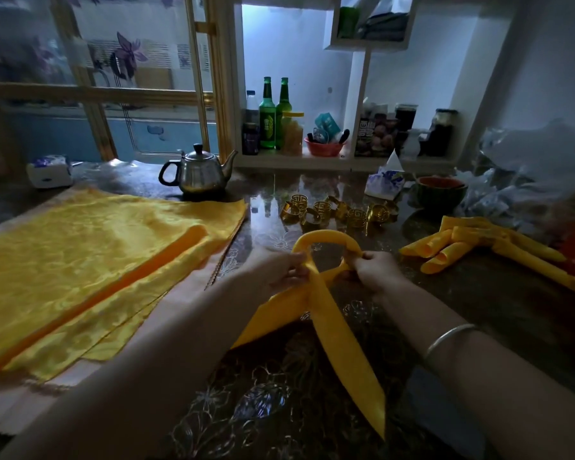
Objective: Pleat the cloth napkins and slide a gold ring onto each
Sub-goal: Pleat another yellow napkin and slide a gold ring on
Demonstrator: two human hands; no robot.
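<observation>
We list these left to right, each placed from the teapot at the back of the table. Left of the teapot: one tissue pack. In front of it and to the left: a stack of flat yellow cloths, one edge rolled over. In front of it and to the right: our left hand, pinching the napkin, a long folded strip bent into a loop with its two tails crossed toward us. Our right hand grips the loop's other side, near the left hand. Right of the teapot, beyond the loop: a cluster of gold rings. Farther right: a pile of folded napkins on the table.
</observation>
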